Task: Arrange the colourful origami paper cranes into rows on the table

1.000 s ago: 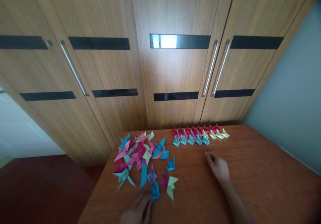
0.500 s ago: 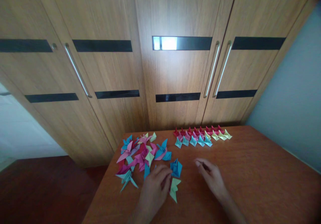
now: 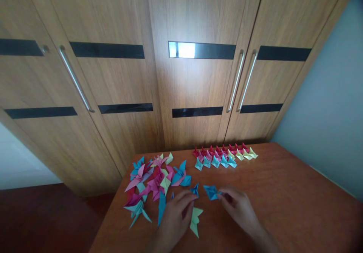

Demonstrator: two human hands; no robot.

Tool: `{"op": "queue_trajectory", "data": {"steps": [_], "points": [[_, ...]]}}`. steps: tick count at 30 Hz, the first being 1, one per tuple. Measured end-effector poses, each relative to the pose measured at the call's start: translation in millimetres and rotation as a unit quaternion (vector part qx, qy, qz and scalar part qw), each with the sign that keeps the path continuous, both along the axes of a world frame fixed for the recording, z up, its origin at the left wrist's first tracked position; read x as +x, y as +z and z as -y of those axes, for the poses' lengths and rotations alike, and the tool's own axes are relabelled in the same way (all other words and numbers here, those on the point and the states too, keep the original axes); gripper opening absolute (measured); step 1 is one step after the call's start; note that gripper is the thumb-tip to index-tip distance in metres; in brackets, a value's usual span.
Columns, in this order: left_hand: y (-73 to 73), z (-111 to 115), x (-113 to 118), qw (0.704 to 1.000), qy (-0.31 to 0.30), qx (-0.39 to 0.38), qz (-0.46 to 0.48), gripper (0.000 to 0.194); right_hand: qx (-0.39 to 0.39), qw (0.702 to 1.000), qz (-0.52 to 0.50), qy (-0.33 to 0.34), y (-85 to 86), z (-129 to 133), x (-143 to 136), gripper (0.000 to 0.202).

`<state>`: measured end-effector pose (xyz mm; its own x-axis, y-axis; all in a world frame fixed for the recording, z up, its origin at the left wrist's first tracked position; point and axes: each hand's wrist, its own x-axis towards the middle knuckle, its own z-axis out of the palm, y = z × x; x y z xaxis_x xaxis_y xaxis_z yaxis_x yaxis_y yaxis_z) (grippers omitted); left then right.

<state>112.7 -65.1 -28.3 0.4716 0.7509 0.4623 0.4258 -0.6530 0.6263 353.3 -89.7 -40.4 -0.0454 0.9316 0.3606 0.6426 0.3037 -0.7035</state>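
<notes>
My right hand (image 3: 238, 207) is closed, its fingertips pinching one end of a blue folded-paper crane (image 3: 210, 192) just over the table. My left hand (image 3: 178, 211) is also closed, and a small dark blue folded paper piece (image 3: 194, 190) shows at its fingertips. Below those fingers lies a pale green paper crane (image 3: 195, 221), partly hidden by the hand. Left of it is a loose heap of paper cranes (image 3: 154, 185) in pink, red, blue and green. A blue and pink crane (image 3: 180, 175) rests at the heap's right side.
Toward the back of the brown table (image 3: 283, 200) stand close rows of folded cranes: red ones (image 3: 224, 149), pink and yellow ones (image 3: 246, 154), and light blue ones (image 3: 215, 162). A wooden wardrobe (image 3: 195, 83) rises behind the table, with a pale wall (image 3: 320, 113) on the right.
My right hand has moved left and taken hold of a blue crane, which is now apart from the blue piece at my left fingertips. The view has shifted slightly.
</notes>
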Motion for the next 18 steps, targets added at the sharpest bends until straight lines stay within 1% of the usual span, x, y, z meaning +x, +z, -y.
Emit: {"op": "queue_trajectory", "data": {"steps": [2, 3, 5, 7, 9, 11, 15, 18], "points": [[2.0, 0.2, -3.2, 1.000, 0.015, -0.005, -0.002, 0.029, 0.012, 0.995, -0.012, -0.102, -6.7, -10.7, 29.3, 0.029], [2.9, 0.2, -4.2, 1.000, 0.020, -0.009, -0.004, 0.028, 0.013, 0.986, -0.009, -0.165, -11.1, -16.8, 45.8, 0.034], [4.2, 0.3, -5.0, 1.000, 0.022, -0.017, -0.008, 0.029, -0.002, 0.960, 0.010, -0.281, -21.3, -29.1, 78.5, 0.040], [4.8, 0.7, -4.7, 0.999, 0.023, -0.023, -0.009, 0.029, -0.034, 0.937, 0.051, -0.344, -32.1, -40.0, 105.7, 0.041], [4.8, 1.3, -4.1, 0.999, 0.023, -0.024, -0.008, 0.028, -0.082, 0.919, 0.098, -0.372, -41.6, -49.4, 123.9, 0.040], [4.4, 2.1, -3.6, 0.999, 0.025, -0.023, -0.009, 0.028, -0.127, 0.907, 0.136, -0.379, -48.0, -57.7, 133.1, 0.039], [3.6, 3.1, -3.6, 0.999, 0.031, -0.018, -0.016, 0.029, -0.193, 0.885, 0.188, -0.380, -50.6, -73.3, 135.4, 0.039], [3.4, 3.3, -3.7, 0.999, 0.031, -0.015, -0.024, 0.030, -0.213, 0.879, 0.197, -0.379, -49.1, -83.1, 134.2, 0.040]]}}
